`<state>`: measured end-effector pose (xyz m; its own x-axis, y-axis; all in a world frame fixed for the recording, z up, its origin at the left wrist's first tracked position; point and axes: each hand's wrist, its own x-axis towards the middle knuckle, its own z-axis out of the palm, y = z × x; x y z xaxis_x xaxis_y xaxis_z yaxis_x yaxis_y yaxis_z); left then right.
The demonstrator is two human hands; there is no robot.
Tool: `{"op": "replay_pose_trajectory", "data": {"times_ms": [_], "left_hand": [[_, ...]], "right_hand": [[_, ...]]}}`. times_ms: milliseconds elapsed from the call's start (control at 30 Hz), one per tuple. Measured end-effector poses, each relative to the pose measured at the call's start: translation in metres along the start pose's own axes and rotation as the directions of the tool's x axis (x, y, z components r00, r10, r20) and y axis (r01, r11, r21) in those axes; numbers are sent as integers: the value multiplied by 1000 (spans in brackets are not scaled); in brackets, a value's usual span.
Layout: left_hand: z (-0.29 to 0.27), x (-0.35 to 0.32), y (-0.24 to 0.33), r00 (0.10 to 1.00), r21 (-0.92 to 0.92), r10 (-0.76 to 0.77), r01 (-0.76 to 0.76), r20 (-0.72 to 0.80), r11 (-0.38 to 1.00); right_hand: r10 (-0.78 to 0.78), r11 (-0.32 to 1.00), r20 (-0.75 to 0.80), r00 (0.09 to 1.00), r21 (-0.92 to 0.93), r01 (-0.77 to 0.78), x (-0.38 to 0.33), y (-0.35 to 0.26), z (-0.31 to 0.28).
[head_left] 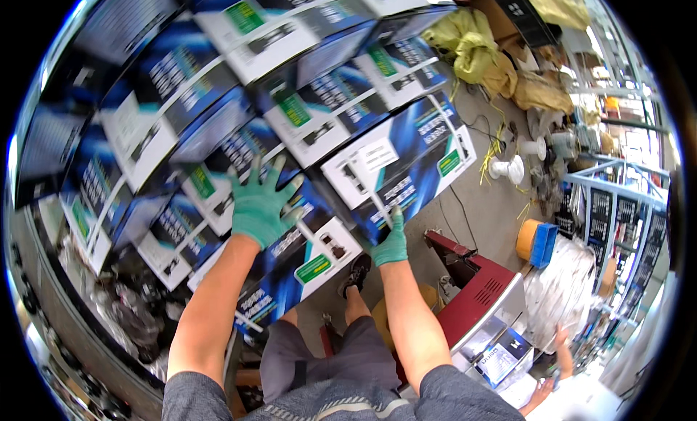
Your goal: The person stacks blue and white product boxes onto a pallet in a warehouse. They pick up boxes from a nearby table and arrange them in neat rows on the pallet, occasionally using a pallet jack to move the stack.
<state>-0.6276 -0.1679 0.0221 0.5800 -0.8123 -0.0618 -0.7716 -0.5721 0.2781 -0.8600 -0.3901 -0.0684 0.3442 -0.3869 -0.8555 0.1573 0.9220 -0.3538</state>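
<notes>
Blue, black and white printed cartons, bound with white straps, are stacked high before me. My left hand, in a green glove, lies with its fingers spread over a lower carton at the front of the stack. To the right, a strapped carton with a green label sits at a slant against the others. My right hand, gloved in green too, grips this carton's near edge by a corner. Its thumb points up along the carton's side; its other fingers are mostly hidden.
A dark red and grey machine stands on the right. Beyond it are a blue-and-orange roll, white spools and a blue rack. Yellow sacks lie at the far right. Another person's hand shows at lower right.
</notes>
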Motion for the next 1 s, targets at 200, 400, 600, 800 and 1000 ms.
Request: {"op": "replay_pose_trajectory", "data": {"times_ms": [200,400,600,800,1000], "left_hand": [[-6,22,33,977,104,-111,93,183,990],[0,18,33,977,149,-127,101,174,984],[3,26,31,985,148,-106,85,137,985],[11,19,26,986,114,-115,101,120,988],[15,17,22,991,73,-102,96,83,993]], "right_hand": [[-225,971,-114,968,-105,213,-20,-8,28],[-184,971,-40,982,-163,176,-21,-20,27],[57,945,176,983,-326,4,-30,11,-38],[174,985,32,984,-2,-174,-25,82,-23],[157,987,55,986,19,-158,-26,81,-35]]}}
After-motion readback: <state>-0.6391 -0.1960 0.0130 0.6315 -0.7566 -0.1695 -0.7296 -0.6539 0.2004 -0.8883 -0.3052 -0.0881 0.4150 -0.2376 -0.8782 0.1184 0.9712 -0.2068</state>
